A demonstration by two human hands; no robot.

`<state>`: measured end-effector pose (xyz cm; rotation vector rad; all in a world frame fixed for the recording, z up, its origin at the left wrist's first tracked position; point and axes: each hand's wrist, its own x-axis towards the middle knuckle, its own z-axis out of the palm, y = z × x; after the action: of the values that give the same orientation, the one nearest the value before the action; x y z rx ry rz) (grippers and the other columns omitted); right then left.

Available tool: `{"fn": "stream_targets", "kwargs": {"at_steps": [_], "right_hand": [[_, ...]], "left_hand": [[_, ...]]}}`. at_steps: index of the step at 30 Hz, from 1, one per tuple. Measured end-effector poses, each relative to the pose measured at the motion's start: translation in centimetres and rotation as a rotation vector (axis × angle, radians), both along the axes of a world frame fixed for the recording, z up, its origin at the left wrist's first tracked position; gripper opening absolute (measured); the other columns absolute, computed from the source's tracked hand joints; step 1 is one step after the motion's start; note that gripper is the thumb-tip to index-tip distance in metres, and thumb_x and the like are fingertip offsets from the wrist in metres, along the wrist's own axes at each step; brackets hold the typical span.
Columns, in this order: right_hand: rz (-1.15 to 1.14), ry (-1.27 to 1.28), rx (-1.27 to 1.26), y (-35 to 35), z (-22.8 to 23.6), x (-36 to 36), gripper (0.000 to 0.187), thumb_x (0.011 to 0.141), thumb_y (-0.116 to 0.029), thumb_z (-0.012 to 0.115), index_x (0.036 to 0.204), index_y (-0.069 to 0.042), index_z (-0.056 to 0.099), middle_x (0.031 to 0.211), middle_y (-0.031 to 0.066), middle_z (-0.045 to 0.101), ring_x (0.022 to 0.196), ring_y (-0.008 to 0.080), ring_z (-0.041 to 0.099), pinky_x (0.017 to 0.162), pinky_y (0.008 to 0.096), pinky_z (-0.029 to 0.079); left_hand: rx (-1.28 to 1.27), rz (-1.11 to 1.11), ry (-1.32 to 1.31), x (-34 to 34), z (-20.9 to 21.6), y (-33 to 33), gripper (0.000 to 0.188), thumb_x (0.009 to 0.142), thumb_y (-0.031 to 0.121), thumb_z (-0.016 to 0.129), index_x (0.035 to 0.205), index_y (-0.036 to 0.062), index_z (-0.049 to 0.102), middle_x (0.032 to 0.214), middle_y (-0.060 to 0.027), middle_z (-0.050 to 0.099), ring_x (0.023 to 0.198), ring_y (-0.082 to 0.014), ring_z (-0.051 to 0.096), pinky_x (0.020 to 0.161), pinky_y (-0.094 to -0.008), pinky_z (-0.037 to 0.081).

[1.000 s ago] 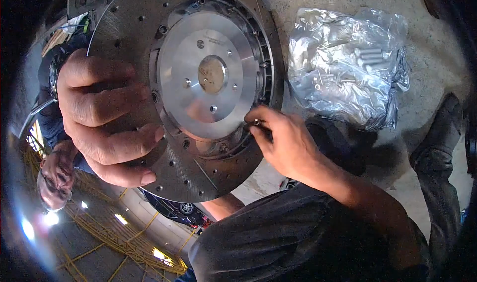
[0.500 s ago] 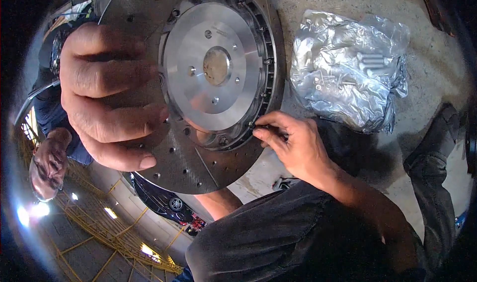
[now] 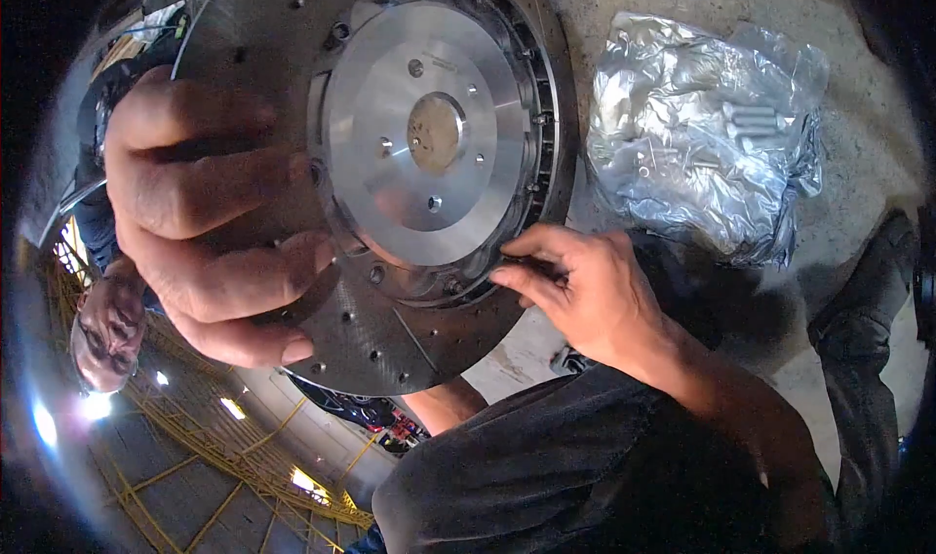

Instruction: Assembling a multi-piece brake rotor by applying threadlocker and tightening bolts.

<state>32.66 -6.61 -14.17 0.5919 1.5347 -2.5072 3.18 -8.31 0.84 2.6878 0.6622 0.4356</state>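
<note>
A large drilled brake disc (image 3: 458, 344) stands tilted before me, with a dark outer ring and a bright silver centre hub (image 3: 375, 96) that has a round central opening and several smaller holes. My left hand (image 3: 190, 198) is wrapped over the disc's left edge, its fingers lying across the dark face. At the lower right, where hub and ring meet, my right hand (image 3: 595, 291) has thumb and forefinger pinched together against the rim of the ring. Whatever sits between those fingertips is too small and hidden to name. Small fasteners (image 3: 541, 120) line the joint's right side.
On the concrete floor right of the disc lies a clear plastic bag (image 3: 682, 154) with metal bolts showing inside. My bent leg (image 3: 526, 456) in dark trousers is below. Another person (image 3: 107, 330) is at the left. A dark car (image 3: 341, 403) shows partly behind the disc.
The view has shifted slightly, so disc and bag sit further right. My right fingertips have edged a little left along the rim; my left hand keeps its hold.
</note>
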Motion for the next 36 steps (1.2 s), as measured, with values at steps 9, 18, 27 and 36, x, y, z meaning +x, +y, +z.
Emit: {"fn": "stream_targets", "kwargs": {"at_steps": [9, 18, 27, 36], "right_hand": [[0.031, 0.044, -0.062, 0.5, 0.5, -1.9, 0.019, 0.087, -0.020, 0.071, 0.093, -0.002, 0.069, 0.080, 0.0182, 0.069, 0.078, 0.0362, 0.069, 0.068, 0.0420, 0.054], [-0.118, 0.141, -0.024, -0.4, 1.0, -3.2, 0.014, 0.087, -0.014, 0.069, 0.094, -0.002, 0.071, 0.081, 0.0192, 0.069, 0.077, 0.0355, 0.069, 0.069, 0.0429, 0.054], [-0.058, 0.186, 0.001, -0.3, 1.5, -3.8, 0.013, 0.085, -0.012, 0.068, 0.093, -0.002, 0.066, 0.078, 0.0195, 0.067, 0.076, 0.0362, 0.068, 0.069, 0.0443, 0.053], [-0.022, 0.205, 0.034, -0.1, 1.3, -3.9, 0.012, 0.084, -0.011, 0.068, 0.090, -0.002, 0.065, 0.079, 0.0198, 0.067, 0.078, 0.0361, 0.068, 0.071, 0.0444, 0.053]], "left_hand": [[-0.267, 0.192, 0.220, 0.7, 2.6, -1.2, 0.050, 0.088, 0.034, 0.063, 0.135, 0.0340, 0.047, 0.112, 0.0021, 0.058, 0.088, -0.0254, 0.062, 0.065, -0.0474, 0.055], [-0.354, 0.168, 0.302, 0.0, 3.7, -1.0, 0.044, 0.093, 0.042, 0.052, 0.136, 0.0355, 0.047, 0.116, 0.0021, 0.058, 0.089, -0.0274, 0.063, 0.063, -0.0491, 0.055], [-0.470, 0.109, 0.283, -0.3, 4.8, -1.2, 0.042, 0.092, 0.044, 0.052, 0.133, 0.0356, 0.051, 0.119, 0.0008, 0.057, 0.097, -0.0344, 0.061, 0.077, -0.0616, 0.050], [-0.580, 0.120, 0.372, -0.4, 5.4, -1.0, 0.045, 0.093, 0.044, 0.051, 0.137, 0.0359, 0.047, 0.122, -0.0042, 0.055, 0.107, -0.0379, 0.058, 0.084, -0.0671, 0.047]]}}
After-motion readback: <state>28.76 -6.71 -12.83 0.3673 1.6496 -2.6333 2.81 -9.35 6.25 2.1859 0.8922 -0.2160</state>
